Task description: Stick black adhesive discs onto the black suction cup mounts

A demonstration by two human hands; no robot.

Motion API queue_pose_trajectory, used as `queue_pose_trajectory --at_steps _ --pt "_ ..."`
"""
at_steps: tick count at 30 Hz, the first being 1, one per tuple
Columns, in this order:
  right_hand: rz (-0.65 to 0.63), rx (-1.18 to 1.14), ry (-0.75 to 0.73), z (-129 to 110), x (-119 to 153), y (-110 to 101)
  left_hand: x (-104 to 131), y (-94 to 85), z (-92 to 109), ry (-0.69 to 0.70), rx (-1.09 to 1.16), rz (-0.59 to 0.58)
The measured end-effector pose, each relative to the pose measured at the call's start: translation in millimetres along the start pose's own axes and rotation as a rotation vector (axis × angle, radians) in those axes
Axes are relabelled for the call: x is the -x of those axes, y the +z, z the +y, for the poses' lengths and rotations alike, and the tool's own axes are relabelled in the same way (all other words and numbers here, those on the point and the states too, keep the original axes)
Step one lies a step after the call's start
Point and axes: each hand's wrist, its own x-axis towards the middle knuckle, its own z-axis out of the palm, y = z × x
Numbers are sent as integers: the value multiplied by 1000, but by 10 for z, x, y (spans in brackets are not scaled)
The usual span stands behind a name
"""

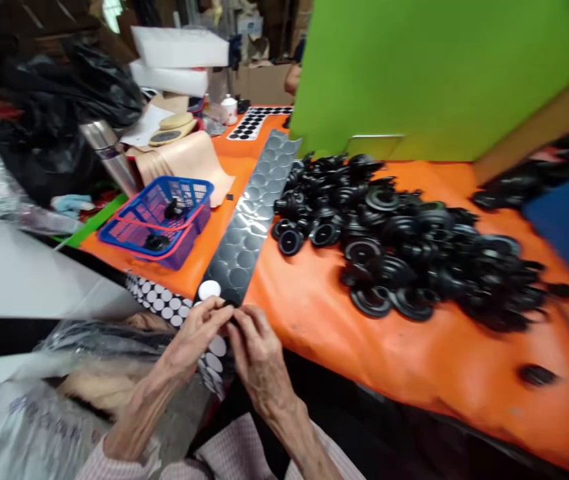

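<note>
The grip of the left hand (pixel 203 327) and the right hand (pixel 260 350) covers most of the small black piece (pixel 232 307), so its shape is hard to tell. The green board (pixel 414 73) runs off the top edge and hides nearly all of another person — just a bit of an arm (pixel 293 79) peeks out. Parts in the black pile (pixel 389 240) cover each other, and the loose black bit (pixel 537 375) on the orange tabletop (pixel 309 313) is blurry.

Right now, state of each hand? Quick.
Left hand: closed, fingertips pinching a small black piece, mostly hidden.
Right hand: fingers curled in at the same piece; whether it grips or only touches cannot be told.
</note>
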Motion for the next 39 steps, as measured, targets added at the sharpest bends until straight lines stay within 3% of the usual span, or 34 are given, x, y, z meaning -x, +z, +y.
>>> queue_pose_trajectory --at_steps 3,6,7,10,12,16,19,21,23,28,31,39 --pt "29 -150 188 -7 61 -161 -16 206 44 -49 128 -52" --pt "210 -252 475 48 58 -419 -72 473 159 -14 -57 -199" --pt "278 -256 522 67 58 -522 -93 592 217 37 -154 -193" --pt "497 -206 550 109 87 -885 -190 1060 399 238 -385 2" --pt "611 -177 559 147 146 -1165 -287 1431 476 331 -493 10" --pt "650 -171 618 274 376 -1666 -483 2081 463 504 -755 -54" --pt "581 -159 686 343 567 -1849 -559 2289 371 580 -839 -40" --pt "510 -160 704 356 643 -1868 -576 2250 320 589 -756 -25" --pt "440 -147 694 354 662 -1832 -576 2088 300 517 -530 -34" --pt "288 -83 588 318 507 -1630 -501 1489 353 -72 363 -283" --pt "275 -204 513 264 348 -1495 -420 1236 349 -272 611 -296" --pt "270 -619 730 169 71 -1247 -233 941 202 -180 611 -385"
